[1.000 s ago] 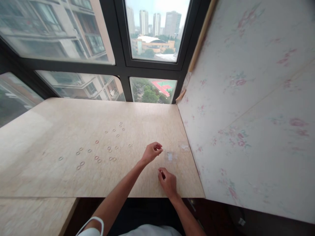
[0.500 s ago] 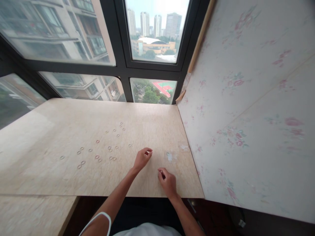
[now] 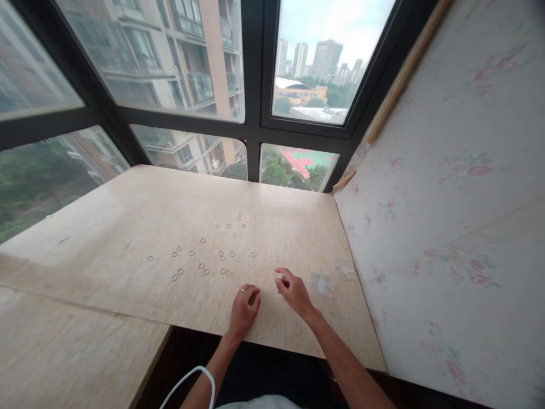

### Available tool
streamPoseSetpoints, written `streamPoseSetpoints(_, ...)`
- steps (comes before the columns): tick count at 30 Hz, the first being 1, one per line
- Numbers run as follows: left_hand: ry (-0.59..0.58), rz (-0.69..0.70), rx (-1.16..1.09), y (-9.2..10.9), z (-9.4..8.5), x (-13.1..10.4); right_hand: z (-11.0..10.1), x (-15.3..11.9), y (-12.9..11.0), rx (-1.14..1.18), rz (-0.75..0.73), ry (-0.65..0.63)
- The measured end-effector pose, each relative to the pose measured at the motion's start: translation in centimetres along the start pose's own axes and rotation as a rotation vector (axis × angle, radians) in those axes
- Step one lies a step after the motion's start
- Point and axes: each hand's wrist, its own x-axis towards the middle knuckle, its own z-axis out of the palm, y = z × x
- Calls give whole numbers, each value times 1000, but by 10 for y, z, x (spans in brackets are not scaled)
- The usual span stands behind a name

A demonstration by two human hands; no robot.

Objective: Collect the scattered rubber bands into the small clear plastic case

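Several thin small rings lie scattered on the pale wood-grain tabletop (image 3: 140, 227), mostly pale or grey, with a reddish ring (image 3: 202, 240) among them. My left hand (image 3: 244, 311) is near the front edge, thumb and fingers pinched together; anything between the fingertips is too small to make out. A narrow band (image 3: 242, 290) shows on one of its fingers. To its right, my right hand (image 3: 294, 292) hovers over the tabletop, its index finger stretched out and apart from the thumb, the other fingers curled. Nothing shows between them. The nearest loose ring (image 3: 254, 254) lies left of its fingertips.
A clear plastic bag (image 3: 322, 284) with a pale label lies right of my right hand, a second clear piece (image 3: 347, 271) beside the flowered wall (image 3: 426, 295). Dark window frames (image 3: 253, 130) border the back. A white cord (image 3: 204, 370) loops by my left forearm.
The view has turned left. My left hand has drawn back toward the front edge, still pinched. My right hand has moved forward, and its index finger has parted from the thumb.
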Motion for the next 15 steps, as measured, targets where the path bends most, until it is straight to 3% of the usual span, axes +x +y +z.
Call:
streamPoseSetpoints(7, -52, -10, -8, 3, -4, 1, 26, 100, -28, -306, -52, -236)
streamPoseSetpoints(10, -62, -5, -45, 2, -7, -1, 39, 120, -32, -465, -35, -293)
streamPoseSetpoints(15, -60, -13, -85, 1, -9, -2, 49, 131, -31, -592, -18, -367)
